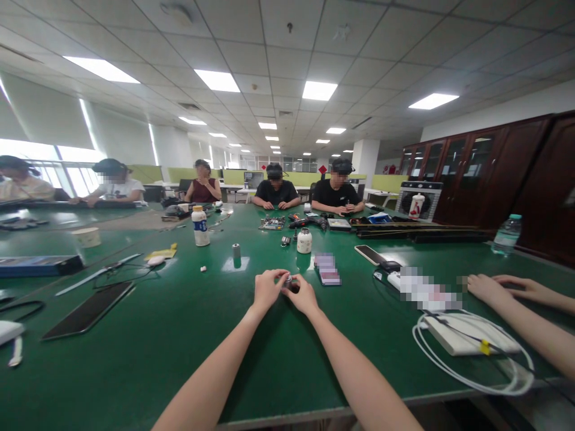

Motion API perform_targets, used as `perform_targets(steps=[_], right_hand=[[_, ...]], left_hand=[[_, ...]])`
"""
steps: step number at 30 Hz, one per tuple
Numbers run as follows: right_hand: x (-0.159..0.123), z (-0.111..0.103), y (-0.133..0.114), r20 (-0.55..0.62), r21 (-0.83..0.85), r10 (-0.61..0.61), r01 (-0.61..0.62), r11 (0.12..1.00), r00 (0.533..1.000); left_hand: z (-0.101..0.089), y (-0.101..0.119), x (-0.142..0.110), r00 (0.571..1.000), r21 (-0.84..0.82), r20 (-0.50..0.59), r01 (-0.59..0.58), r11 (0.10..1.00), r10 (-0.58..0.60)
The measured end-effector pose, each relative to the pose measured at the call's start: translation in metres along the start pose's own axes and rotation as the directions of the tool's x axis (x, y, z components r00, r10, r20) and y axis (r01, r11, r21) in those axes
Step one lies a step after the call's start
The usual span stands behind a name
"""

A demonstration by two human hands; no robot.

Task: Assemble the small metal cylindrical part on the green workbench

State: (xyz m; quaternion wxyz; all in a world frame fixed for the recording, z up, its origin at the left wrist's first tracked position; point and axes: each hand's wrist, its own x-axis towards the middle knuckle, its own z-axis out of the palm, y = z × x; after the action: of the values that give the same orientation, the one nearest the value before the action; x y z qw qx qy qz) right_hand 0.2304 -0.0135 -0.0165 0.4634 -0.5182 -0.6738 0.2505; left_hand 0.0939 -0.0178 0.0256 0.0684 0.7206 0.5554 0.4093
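My left hand and my right hand meet over the middle of the green table. Between their fingertips is a small silvery, round-topped object, mostly covered by the fingers, so its kind cannot be made out. Both hands are closed on it. Beyond them stands a small grey cylinder, upright on the table. A white jar with an open-looking neck is past my right hand. To its front right lies a phone with a blurred screen. A tiny white piece lies to the left.
A dark tablet and a white bottle with a blue label are to the left. At right lie a phone, a white box with coiled cable, and a co-worker's hands. Several people sit across the table.
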Motion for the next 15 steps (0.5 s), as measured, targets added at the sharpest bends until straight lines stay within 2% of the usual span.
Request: perform_targets(steps=[5, 11, 15], right_hand=[[0.0, 0.0, 0.0, -0.003, -0.003, 0.0, 0.0, 1.0, 1.0], [0.0, 0.002, 0.004, 0.001, 0.007, -0.008, 0.008, 1.0, 1.0], [0.003, 0.004, 0.005, -0.019, 0.09, -0.005, 0.006, 0.996, 1.0]], left_hand=[[-0.003, 0.003, 0.0, 0.999, 0.024, 0.032, -0.007, 1.0, 0.006], [0.006, -0.007, 0.002, 0.999, -0.156, 0.036, 0.011, 0.988, -0.006], [0.01, -0.017, 0.0, 0.997, -0.24, 0.079, 0.014, 0.971, 0.005]])
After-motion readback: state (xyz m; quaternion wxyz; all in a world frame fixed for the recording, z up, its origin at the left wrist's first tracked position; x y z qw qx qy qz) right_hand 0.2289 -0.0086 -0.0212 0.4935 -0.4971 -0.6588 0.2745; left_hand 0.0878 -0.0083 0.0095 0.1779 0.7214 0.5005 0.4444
